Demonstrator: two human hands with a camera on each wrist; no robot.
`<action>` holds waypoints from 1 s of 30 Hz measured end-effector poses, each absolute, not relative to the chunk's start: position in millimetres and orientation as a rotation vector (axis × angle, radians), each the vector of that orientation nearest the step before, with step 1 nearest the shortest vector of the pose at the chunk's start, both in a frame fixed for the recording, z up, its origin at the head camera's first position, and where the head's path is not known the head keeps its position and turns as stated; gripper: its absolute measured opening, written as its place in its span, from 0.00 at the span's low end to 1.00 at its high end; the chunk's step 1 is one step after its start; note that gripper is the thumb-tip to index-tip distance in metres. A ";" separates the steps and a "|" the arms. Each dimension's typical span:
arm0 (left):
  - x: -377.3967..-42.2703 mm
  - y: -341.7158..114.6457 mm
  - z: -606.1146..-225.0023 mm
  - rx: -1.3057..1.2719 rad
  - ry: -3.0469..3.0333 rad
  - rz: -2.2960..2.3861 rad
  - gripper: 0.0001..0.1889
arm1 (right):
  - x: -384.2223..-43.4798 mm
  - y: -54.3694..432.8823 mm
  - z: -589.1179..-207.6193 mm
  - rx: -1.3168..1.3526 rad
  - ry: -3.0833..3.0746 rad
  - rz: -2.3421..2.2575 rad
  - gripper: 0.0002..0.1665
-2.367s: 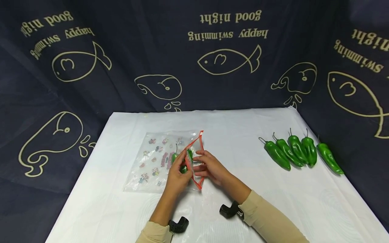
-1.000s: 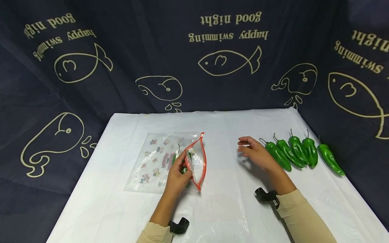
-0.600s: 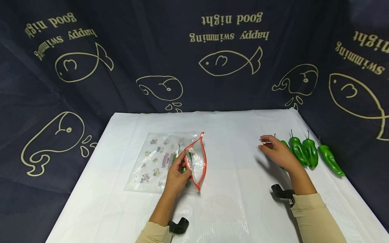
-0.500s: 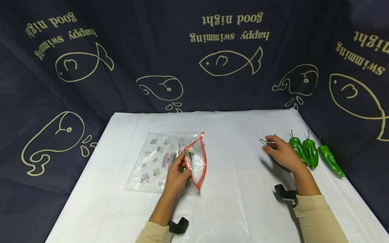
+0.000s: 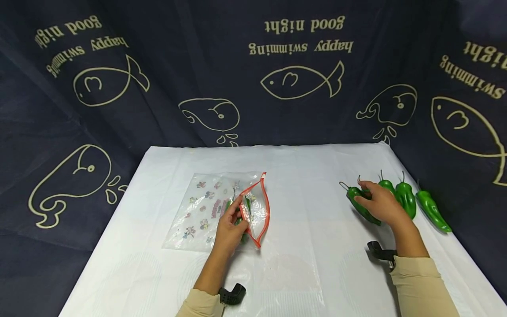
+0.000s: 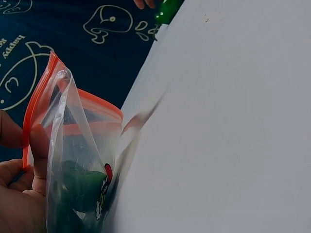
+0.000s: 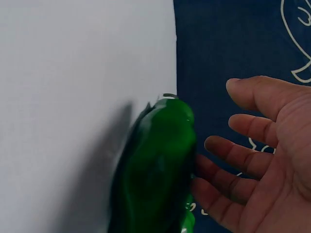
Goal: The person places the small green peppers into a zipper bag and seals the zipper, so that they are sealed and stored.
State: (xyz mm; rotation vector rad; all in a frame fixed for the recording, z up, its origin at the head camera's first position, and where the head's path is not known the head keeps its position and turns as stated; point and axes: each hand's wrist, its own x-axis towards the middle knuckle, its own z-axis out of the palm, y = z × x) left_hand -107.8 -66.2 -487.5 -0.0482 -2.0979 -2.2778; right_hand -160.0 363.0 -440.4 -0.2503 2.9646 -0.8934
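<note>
My left hand [image 5: 231, 226] pinches the red-edged mouth of a clear zip bag [image 5: 178, 224] printed with small cartoon figures. In the left wrist view, green peppers [image 6: 82, 187] show through the bag's plastic [image 6: 58, 114], below the held rim. Over on the right, my right hand [image 5: 378, 202] reaches over a row of long green peppers, beside the leftmost pepper [image 5: 362, 207] and partly covering the one next to it. The right wrist view has its fingers [image 7: 238, 155] loosely spread at the side of a green pepper [image 7: 155, 165], not wrapped round it.
More green peppers, among them a slim pepper [image 5: 431, 211], lie toward the right edge of the white-covered table [image 5: 293, 176]. A dark blue curtain [image 5: 245, 123] with fish and whale drawings rises behind the table. Each wrist carries a black camera mount [image 5: 233, 294].
My right hand has left the bag's mouth and moved right to the peppers, passing over the leftmost one and uncovering it again. The left hand has kept its hold on the bag.
</note>
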 end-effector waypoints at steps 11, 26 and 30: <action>-109.7 -64.6 -489.0 -0.071 -2.093 -2.266 0.42 | -162.8 364.4 -445.9 -0.253 2.985 -0.874 0.37; -108.1 -64.5 -487.8 -0.081 -2.102 -2.256 0.42 | -163.5 369.4 -454.8 -0.293 3.069 -0.843 0.31; -108.6 -66.1 -487.5 -0.064 -2.118 -2.243 0.42 | -164.6 366.7 -455.8 -0.289 3.057 -0.833 0.31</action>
